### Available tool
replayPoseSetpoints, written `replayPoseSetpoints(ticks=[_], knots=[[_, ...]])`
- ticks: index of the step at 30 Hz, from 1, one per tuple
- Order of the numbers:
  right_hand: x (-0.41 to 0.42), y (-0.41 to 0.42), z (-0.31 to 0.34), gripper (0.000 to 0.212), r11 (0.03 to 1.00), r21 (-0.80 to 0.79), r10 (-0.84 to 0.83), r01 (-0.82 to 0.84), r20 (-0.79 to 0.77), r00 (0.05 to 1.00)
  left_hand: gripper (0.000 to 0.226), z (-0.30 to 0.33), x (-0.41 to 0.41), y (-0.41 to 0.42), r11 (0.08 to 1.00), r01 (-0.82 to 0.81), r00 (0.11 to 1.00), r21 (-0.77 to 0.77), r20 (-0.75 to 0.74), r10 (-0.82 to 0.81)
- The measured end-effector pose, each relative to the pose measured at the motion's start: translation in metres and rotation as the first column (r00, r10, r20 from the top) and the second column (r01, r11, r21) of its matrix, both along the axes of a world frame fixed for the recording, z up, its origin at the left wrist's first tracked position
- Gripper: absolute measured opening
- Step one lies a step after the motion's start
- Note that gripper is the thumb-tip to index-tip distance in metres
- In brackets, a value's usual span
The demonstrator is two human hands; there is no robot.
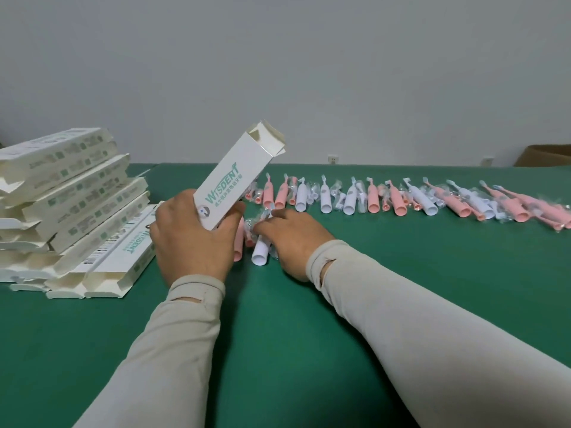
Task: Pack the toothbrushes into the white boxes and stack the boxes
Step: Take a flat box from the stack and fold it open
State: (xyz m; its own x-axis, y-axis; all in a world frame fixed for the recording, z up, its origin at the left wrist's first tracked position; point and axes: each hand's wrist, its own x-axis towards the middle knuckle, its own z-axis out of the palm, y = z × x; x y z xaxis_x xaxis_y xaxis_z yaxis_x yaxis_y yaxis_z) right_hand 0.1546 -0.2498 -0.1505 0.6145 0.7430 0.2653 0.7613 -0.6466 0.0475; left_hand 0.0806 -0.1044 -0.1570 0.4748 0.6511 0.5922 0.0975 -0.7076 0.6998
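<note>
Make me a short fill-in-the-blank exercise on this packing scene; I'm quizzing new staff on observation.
1. The left hand holds a white box whose top flaps are ____.
2. The right hand reaches onto a ____ toothbrush on the table.
3. The table is covered in ____ cloth.
4. The stack of boxes lies to the person's ____.

Answers: open; white; green; left

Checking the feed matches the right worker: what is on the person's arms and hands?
Both arms wear long, close-fitting, pale beige sleeves that end at the wrist. The left sleeve has a slit near its cuff, and the right sleeve has a similar slit near its cuff. The left hand and right hand are bare: no gloves, rings or watch show.
</note>
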Motion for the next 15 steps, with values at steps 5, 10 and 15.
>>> replayPoseSetpoints(ticks=[5,10,15], knots=[[-0.004,0.001,-0.002,0.046,0.997,-0.06,0.044,-0.044,0.007,0.999,0.055,0.001,0.001,0.001,1.0,0.014,1.0,0.015,0.006,-0.015],[-0.033,-0.026,-0.004,0.037,0.99,-0.08,0.118,-0.112,0.066,0.991,0.055,0.002,0.001,-0.002,0.998,0.037,0.999,0.044,-0.038,-0.036],[-0.051,-0.089,-0.006,0.029,0.995,-0.079,0.061,-0.059,0.027,0.998,0.057,0.002,0.0,-0.012,0.991,0.104,0.989,0.082,-0.115,-0.095]])
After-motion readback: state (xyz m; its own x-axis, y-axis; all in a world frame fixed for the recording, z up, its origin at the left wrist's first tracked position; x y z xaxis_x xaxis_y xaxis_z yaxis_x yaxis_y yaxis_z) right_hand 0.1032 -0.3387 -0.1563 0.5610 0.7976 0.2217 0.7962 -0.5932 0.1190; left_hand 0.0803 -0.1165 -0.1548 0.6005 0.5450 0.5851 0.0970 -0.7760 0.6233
